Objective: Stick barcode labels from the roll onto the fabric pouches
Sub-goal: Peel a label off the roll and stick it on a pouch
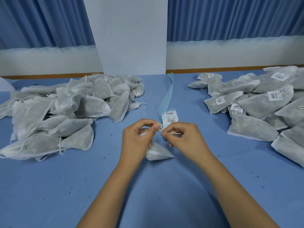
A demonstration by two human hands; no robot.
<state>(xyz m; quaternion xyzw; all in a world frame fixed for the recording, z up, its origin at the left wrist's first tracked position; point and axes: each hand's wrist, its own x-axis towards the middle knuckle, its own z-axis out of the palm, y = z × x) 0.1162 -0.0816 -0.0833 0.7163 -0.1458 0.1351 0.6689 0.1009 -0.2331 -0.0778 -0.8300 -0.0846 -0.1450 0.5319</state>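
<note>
Labelling in progress. The left hand (137, 137) grips a small white non-woven fabric pouch (158, 153); the right hand (185, 137) pinches its thin white drawstring (175, 132) (no label shows on this pouch). Just beyond the fingertips lies the roll of white barcode labels (170, 118), its blue backing strip (167, 94) trailing away. Left of the hands is a heap of unlabelled pouches (57, 112), apparently still to do; to their right is a heap of labelled pouches (263, 102), done. Roughly half seems left.

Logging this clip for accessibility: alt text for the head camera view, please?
A left hand and right hand hold a white fabric pouch at a blue table, pinching its drawstring, with a barcode label roll just beyond them. Unlabelled pouches are heaped at left, labelled pouches at right.
</note>
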